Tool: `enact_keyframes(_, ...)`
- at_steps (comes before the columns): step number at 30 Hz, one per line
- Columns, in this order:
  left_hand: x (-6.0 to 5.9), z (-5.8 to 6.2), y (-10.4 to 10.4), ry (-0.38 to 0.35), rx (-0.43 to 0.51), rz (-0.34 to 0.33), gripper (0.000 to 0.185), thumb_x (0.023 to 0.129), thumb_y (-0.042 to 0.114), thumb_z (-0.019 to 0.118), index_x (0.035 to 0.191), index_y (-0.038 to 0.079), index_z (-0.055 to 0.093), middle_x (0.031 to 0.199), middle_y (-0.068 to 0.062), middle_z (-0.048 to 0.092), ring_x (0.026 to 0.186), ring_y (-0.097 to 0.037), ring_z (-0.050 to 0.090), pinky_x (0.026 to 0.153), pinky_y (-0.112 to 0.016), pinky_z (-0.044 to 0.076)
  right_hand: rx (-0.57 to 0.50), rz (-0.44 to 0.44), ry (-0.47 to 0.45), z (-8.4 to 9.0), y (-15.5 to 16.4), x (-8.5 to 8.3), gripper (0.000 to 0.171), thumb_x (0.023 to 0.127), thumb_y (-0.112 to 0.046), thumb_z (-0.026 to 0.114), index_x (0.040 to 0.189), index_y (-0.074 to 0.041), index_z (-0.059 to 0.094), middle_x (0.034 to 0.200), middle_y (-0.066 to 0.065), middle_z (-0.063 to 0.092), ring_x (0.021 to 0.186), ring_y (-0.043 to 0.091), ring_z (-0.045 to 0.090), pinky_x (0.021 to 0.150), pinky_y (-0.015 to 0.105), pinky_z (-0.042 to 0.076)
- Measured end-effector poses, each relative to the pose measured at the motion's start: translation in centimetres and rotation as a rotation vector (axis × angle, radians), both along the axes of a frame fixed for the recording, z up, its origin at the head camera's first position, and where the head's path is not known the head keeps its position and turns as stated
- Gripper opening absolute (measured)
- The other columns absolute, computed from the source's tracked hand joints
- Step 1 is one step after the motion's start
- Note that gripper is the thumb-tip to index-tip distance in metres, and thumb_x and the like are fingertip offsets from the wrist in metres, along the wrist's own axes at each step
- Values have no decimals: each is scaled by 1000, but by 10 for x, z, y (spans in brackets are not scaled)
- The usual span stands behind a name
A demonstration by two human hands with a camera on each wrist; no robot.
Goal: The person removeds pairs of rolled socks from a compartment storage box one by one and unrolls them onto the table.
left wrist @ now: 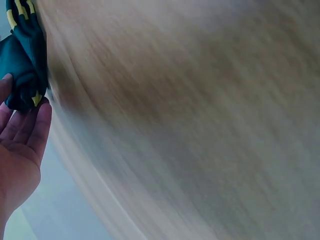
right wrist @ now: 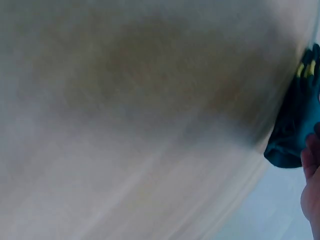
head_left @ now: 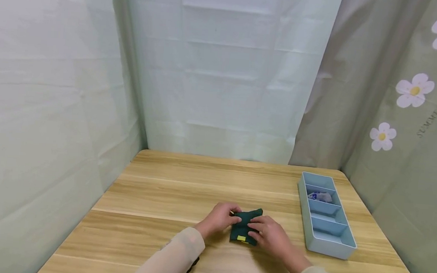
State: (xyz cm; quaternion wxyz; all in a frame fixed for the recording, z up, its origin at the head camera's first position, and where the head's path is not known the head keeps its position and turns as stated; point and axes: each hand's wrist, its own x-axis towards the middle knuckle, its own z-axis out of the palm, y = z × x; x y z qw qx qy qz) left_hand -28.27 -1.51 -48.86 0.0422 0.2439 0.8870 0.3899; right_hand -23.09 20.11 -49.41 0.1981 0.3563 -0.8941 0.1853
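A folded dark green cloth piece (head_left: 240, 229) with yellow bands lies on the wooden table between both hands; its exact kind is hard to tell, though it resembles rolled socks. My left hand (head_left: 219, 219) pinches its left side, thumb on top and fingers beneath, as the left wrist view shows near a yellow patch on the cloth (left wrist: 25, 65). From the right, my right hand (head_left: 272, 238) grips the opposite side with bent fingers. In the right wrist view only part of that hand (right wrist: 311, 165) shows against the cloth (right wrist: 295, 120), and its thumb is hidden.
A light blue divided box (head_left: 329, 249) stands on the table at the right. One of its compartments holds a clear packet with blue markings (head_left: 320, 197). Fabric curtains (head_left: 222, 89) enclose the table (head_left: 184, 181) at the back and sides.
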Motion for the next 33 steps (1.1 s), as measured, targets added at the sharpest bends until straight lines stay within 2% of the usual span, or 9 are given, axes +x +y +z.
enact_keyframes(5,-1,0,-1,-7,3,10,7,92,15,72,97,12,73,100,-2,70,88,-15,63,82,-34,54,8,-45,-106,-7,-3,6,23,90,-18,74,108,-3,76,110,10,72,104,27,66,89,45,53)
enact_keyframes(11,-3,0,-3,-20,7,22,5,91,14,73,95,11,73,95,1,69,84,-13,61,78,-32,53,30,-54,-162,-14,-7,11,28,91,-18,72,113,-1,74,119,15,69,113,33,64,94,50,50)
enact_keyframes(16,-7,-1,-3,-32,12,29,6,90,13,74,95,11,73,92,2,67,81,-12,58,74,-30,52,89,-61,-137,-21,-9,14,27,91,-19,72,111,0,75,118,16,70,115,37,62,97,55,47)
enact_keyframes(20,-9,-1,-3,-40,10,31,8,90,13,74,96,10,74,91,2,67,81,-12,58,74,-30,51,57,-70,-64,-22,-11,14,23,89,-17,74,105,0,77,115,16,71,110,36,65,94,51,50)
enact_keyframes(23,-11,-1,-2,-51,13,32,8,89,13,75,96,9,73,89,3,66,80,-12,58,73,-30,51,54,-68,-41,-21,-11,13,22,90,-15,73,104,0,77,114,16,71,108,35,66,91,49,52)
enact_keyframes(26,-12,0,-1,-64,9,33,10,89,13,74,98,8,73,88,2,66,79,-13,58,73,-31,51,76,-74,-71,-20,-11,13,23,91,-16,72,107,1,76,115,17,71,109,36,66,92,50,52)
enact_keyframes(30,-10,1,1,-72,26,27,18,90,10,74,106,6,72,99,-4,69,87,-18,61,79,-34,52,113,-102,-128,-20,-10,14,25,93,-19,70,110,-1,76,118,15,70,112,35,64,93,49,51)
enact_keyframes(33,-9,1,2,-35,39,0,20,89,5,73,109,5,72,107,-7,70,94,-23,63,83,-36,53,123,-123,-145,-20,-10,15,26,93,-21,70,111,-3,76,119,13,70,114,34,64,94,49,51)
